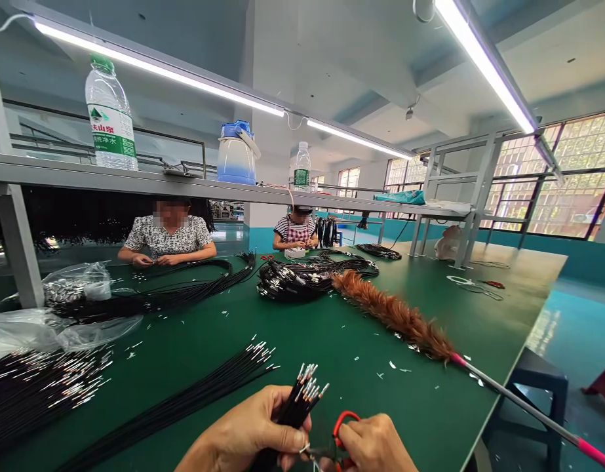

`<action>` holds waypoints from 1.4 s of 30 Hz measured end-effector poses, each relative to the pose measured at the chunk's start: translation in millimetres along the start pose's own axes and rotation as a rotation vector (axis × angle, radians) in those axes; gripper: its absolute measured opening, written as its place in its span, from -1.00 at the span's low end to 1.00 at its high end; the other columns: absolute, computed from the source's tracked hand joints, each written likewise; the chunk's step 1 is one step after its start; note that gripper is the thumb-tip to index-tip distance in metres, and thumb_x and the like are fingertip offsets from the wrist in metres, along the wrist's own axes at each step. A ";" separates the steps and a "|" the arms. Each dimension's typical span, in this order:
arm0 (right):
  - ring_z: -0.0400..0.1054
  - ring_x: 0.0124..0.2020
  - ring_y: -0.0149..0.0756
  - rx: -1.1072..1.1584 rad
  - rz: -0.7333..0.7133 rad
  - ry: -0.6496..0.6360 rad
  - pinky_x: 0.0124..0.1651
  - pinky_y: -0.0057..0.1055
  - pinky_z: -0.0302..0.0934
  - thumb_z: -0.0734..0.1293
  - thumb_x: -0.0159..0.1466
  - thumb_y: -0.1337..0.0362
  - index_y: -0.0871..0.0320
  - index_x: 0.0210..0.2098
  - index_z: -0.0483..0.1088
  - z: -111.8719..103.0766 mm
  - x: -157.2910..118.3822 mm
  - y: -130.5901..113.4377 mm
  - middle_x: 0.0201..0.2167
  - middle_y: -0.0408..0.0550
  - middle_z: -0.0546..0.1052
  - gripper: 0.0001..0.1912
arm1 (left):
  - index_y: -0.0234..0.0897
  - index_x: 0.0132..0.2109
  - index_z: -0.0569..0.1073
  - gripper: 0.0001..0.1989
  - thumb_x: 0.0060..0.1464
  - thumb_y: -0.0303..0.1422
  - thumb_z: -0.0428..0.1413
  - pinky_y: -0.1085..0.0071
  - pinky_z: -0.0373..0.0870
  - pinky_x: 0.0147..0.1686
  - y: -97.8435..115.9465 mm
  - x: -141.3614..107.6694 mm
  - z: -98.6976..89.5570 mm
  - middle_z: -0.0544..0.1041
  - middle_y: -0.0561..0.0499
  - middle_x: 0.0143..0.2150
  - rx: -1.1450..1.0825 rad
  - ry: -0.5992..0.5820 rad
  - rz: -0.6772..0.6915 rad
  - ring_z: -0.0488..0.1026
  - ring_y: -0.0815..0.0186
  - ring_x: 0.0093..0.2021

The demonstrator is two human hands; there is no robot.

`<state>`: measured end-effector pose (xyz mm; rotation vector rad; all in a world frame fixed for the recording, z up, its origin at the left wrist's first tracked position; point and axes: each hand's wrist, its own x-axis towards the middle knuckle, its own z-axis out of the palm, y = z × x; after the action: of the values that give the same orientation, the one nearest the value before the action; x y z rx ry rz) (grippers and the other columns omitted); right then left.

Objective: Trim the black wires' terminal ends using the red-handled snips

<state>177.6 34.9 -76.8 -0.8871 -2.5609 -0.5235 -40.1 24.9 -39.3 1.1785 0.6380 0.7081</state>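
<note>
The green surface [331, 341] is stretching far ahead, its right edge running diagonally from the near bottom toward the far right, with blue floor and a dark stool [538, 387] lying just beyond it. Open green room is lying between the hands and a feather duster [390, 314], which is crossing the middle of the surface with its pink-tipped handle overhanging the right edge. Small pale scraps are scattering over that open patch.

At the near edge, the left hand [248, 432] is closing around a small bundle of black wires [297, 400], thumb pressing across them, their metal-tipped ends fanning up and to the right. Just to the right, the right hand [371, 446] is gripping red-handled scissors [339, 436], a finger sitting through the red loop; the two hands are nearly touching, and the blades are lying low between them, partly hidden.

To the left, a long sheaf of black wires [184, 400] is lying flat, running toward the near left, and a larger heap with shiny tips [37, 380] is sitting beside clear plastic bags [51, 328]. Farther off, a coiled pile of cables [292, 282] is resting near the duster's far end. Two people are sitting at the far side, under a shelf [194, 187] carrying a water bottle [110, 115] and a blue jug [237, 154].
</note>
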 end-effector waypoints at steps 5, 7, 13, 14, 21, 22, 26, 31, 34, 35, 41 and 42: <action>0.38 -0.62 -0.35 0.078 0.090 -0.141 -0.57 -0.39 -0.09 0.37 0.07 0.14 0.17 -0.56 0.34 -7.7 -4.5 7.2 -0.63 -0.14 0.48 -0.76 | -0.34 -0.36 0.41 -0.82 -0.19 -0.45 0.23 0.53 0.13 -0.57 4.3 -0.6 1.9 0.45 0.05 -0.49 0.067 0.005 -0.010 0.23 0.49 -0.61; 0.36 -0.62 -0.35 0.088 0.078 -0.142 -0.57 -0.38 -0.10 0.40 0.03 0.05 0.16 -0.57 0.34 -12.3 -5.9 9.9 -0.62 -0.15 0.48 -0.69 | -0.33 -0.37 0.39 -0.83 -0.19 -0.47 0.21 0.53 0.13 -0.57 5.4 -0.8 2.9 0.45 0.07 -0.50 0.098 0.012 -0.011 0.22 0.49 -0.61; 0.35 -0.58 -0.35 0.078 0.056 -0.215 -0.54 -0.39 -0.06 0.43 -0.03 0.06 0.11 -0.53 0.34 -15.8 -8.6 12.4 -0.57 -0.22 0.49 -0.71 | -0.30 -0.42 0.35 -0.84 -0.23 -0.55 0.14 0.54 0.11 -0.61 3.3 0.6 7.1 0.43 0.13 -0.54 0.198 0.028 -0.027 0.20 0.49 -0.62; 0.36 -0.57 -0.34 0.056 0.046 -0.239 -0.54 -0.39 -0.05 0.42 -0.01 0.06 0.11 -0.53 0.34 -15.9 -8.7 11.8 -0.56 -0.21 0.50 -0.72 | -0.30 -0.42 0.35 -0.84 -0.24 -0.56 0.13 0.54 0.11 -0.61 2.7 1.0 7.6 0.43 0.13 -0.54 0.211 0.027 -0.030 0.20 0.49 -0.62; 0.38 -0.51 -0.27 -0.052 -0.013 -0.329 -0.49 -0.33 0.02 0.35 0.09 -0.01 0.12 -0.47 0.36 -26.1 -7.2 7.3 -0.49 -0.16 0.52 -0.70 | -0.28 -0.44 0.34 -0.88 -0.22 -0.53 0.11 0.53 0.08 -0.62 0.1 2.6 7.3 0.43 0.13 -0.55 0.279 0.024 -0.031 0.19 0.48 -0.62; 0.38 -0.50 -0.26 -0.068 -0.017 -0.327 -0.47 -0.33 0.03 0.34 0.10 -0.01 0.12 -0.46 0.37 -27.6 -6.8 7.6 -0.48 -0.15 0.52 -0.69 | -0.29 -0.45 0.34 -0.89 -0.22 -0.53 0.10 0.53 0.07 -0.62 -0.1 2.8 7.3 0.44 0.12 -0.55 0.288 0.021 -0.031 0.19 0.48 -0.62; 0.38 -0.51 -0.23 -0.086 -0.043 -0.335 -0.48 -0.31 0.01 0.32 0.09 -0.09 0.14 -0.46 0.37 -30.4 -5.1 9.7 -0.49 -0.11 0.51 -0.61 | -0.29 -0.46 0.36 -0.91 -0.21 -0.53 0.08 0.53 0.04 -0.62 -0.1 3.4 8.4 0.44 0.12 -0.55 0.334 0.026 -0.030 0.18 0.48 -0.61; 0.39 -0.54 -0.27 -0.062 -0.058 -0.383 -0.53 -0.33 -0.06 0.30 0.10 -0.12 0.15 -0.49 0.38 -37.4 -1.5 8.5 -0.53 -0.11 0.52 -0.57 | -0.27 -0.47 0.34 -0.91 -0.22 -0.53 0.06 0.54 0.04 -0.65 0.7 2.4 12.0 0.40 0.16 -0.59 0.400 0.053 -0.026 0.16 0.48 -0.64; 0.40 -0.56 -0.27 -0.061 -0.051 -0.423 -0.56 -0.32 -0.11 0.35 0.06 -0.10 0.14 -0.50 0.38 -44.9 1.1 6.4 -0.55 -0.14 0.52 -0.60 | -0.26 -0.48 0.34 -0.91 -0.21 -0.53 0.06 0.55 0.04 -0.65 0.3 1.4 13.5 0.39 0.18 -0.60 0.440 0.073 -0.023 0.18 0.47 -0.63; 0.40 -0.56 -0.27 -0.062 -0.050 -0.425 -0.57 -0.32 -0.12 0.36 0.05 -0.09 0.14 -0.50 0.38 -46.8 1.6 5.9 -0.55 -0.15 0.52 -0.62 | -0.26 -0.49 0.34 -0.91 -0.21 -0.53 0.06 0.55 0.04 -0.65 -0.1 1.3 13.7 0.39 0.18 -0.61 0.451 0.078 -0.023 0.18 0.47 -0.63; 0.34 -0.55 -0.29 -0.154 -0.142 -0.338 -0.53 -0.34 -0.08 0.34 0.08 -0.10 0.14 -0.47 0.35 -40.1 -4.1 7.7 -0.54 -0.13 0.50 -0.60 | -0.26 -0.50 0.35 -0.92 -0.22 -0.53 0.06 0.54 0.04 -0.66 -4.1 3.4 12.6 0.40 0.17 -0.62 0.457 0.088 -0.036 0.19 0.46 -0.63; 0.33 -0.55 -0.28 -0.184 -0.154 -0.309 -0.52 -0.33 -0.07 0.34 0.07 -0.11 0.15 -0.48 0.34 -36.8 -6.2 8.6 -0.54 -0.12 0.49 -0.59 | -0.27 -0.51 0.34 -0.92 -0.22 -0.53 0.06 0.54 0.03 -0.66 -4.4 3.8 12.3 0.40 0.16 -0.62 0.442 0.083 -0.039 0.19 0.46 -0.64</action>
<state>196.1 21.2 -46.2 -0.8959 -2.9154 -0.7284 -27.6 19.6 -40.6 1.5419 0.9162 0.6005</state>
